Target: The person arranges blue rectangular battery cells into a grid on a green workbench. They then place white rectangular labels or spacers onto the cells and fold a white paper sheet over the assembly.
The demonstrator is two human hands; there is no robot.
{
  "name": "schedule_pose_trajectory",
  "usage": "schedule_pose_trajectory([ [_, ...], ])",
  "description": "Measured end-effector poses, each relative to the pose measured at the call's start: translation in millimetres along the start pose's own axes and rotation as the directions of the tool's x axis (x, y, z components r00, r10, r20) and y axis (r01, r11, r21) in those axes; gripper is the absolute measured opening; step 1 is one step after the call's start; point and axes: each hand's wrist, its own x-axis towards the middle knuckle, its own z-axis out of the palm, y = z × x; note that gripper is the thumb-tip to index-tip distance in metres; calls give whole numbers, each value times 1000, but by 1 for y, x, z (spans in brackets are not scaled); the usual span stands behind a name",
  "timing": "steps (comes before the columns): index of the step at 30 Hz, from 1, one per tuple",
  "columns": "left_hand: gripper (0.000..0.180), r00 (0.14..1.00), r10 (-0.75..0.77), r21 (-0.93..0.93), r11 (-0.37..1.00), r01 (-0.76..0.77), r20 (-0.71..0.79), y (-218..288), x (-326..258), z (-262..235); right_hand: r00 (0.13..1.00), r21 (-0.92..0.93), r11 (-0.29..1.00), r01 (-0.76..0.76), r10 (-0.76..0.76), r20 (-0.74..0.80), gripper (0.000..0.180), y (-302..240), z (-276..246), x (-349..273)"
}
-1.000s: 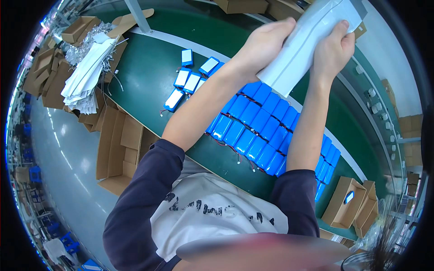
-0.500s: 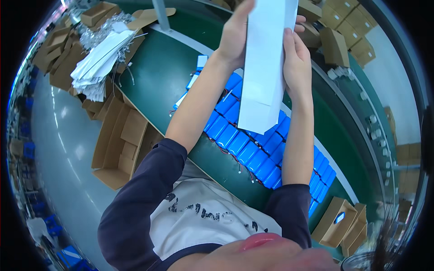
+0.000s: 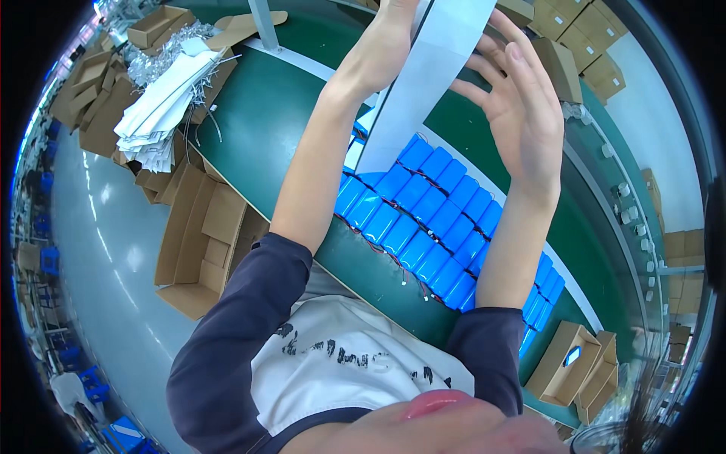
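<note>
My left hand [image 3: 384,47] grips a long white sheet [image 3: 432,74] by its left edge, near the top of the head view, where the fingertips are partly cut off. The sheet hangs at a slant, its lower end over the blue battery packs [image 3: 425,198]. To its right, my right hand [image 3: 523,113] is open with the fingers spread. Its fingertips are close to the sheet's right edge; whether they touch it I cannot tell. The packs lie in slanting rows on the green table [image 3: 257,144], with dark and red wires between them. The sheet hides some packs.
Crumpled white sheets [image 3: 162,106] and clear plastic lie on cardboard boxes at the far left. An open carton [image 3: 193,242] stands beside the table's left edge. A small carton [image 3: 561,363] with a blue item sits at the right. A metal post [image 3: 263,23] rises at the back.
The white sheet has swung, its lower end moving left and uncovering more packs. My right hand has moved right, off the sheet's face, and its fingers have spread.
</note>
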Motion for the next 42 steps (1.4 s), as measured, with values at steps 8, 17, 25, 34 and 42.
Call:
schedule_pose_trajectory([
  [8, 75, 997, 67, 110, 991, -71, 37, -6, 1, -15, 998, 139, 989, -52, 47, 34, 66, 6, 8, 1],
  [17, 63, 833, 540, 744, 605, -285, -120, 1, 0, -45, 991, 105, 985, -137, 135, 27, 53, -26, 23, -10],
  [25, 48, 831, 420, 790, 611, 39, -366, 109, -74, -72, 986, -623, 767, -154, 160, -46, 37, -17, 11, -11],
  [34, 33, 814, -579, 954, 214, 208, -48, 100, -258, -47, 644, -737, 531, -419, 746, 172, 42, 88, 17, -46],
  [42, 44, 812, -501, 904, 123, 409, -299, 57, -296, -45, 582, -770, 431, -470, 807, 96, 46, 129, 28, -53],
])
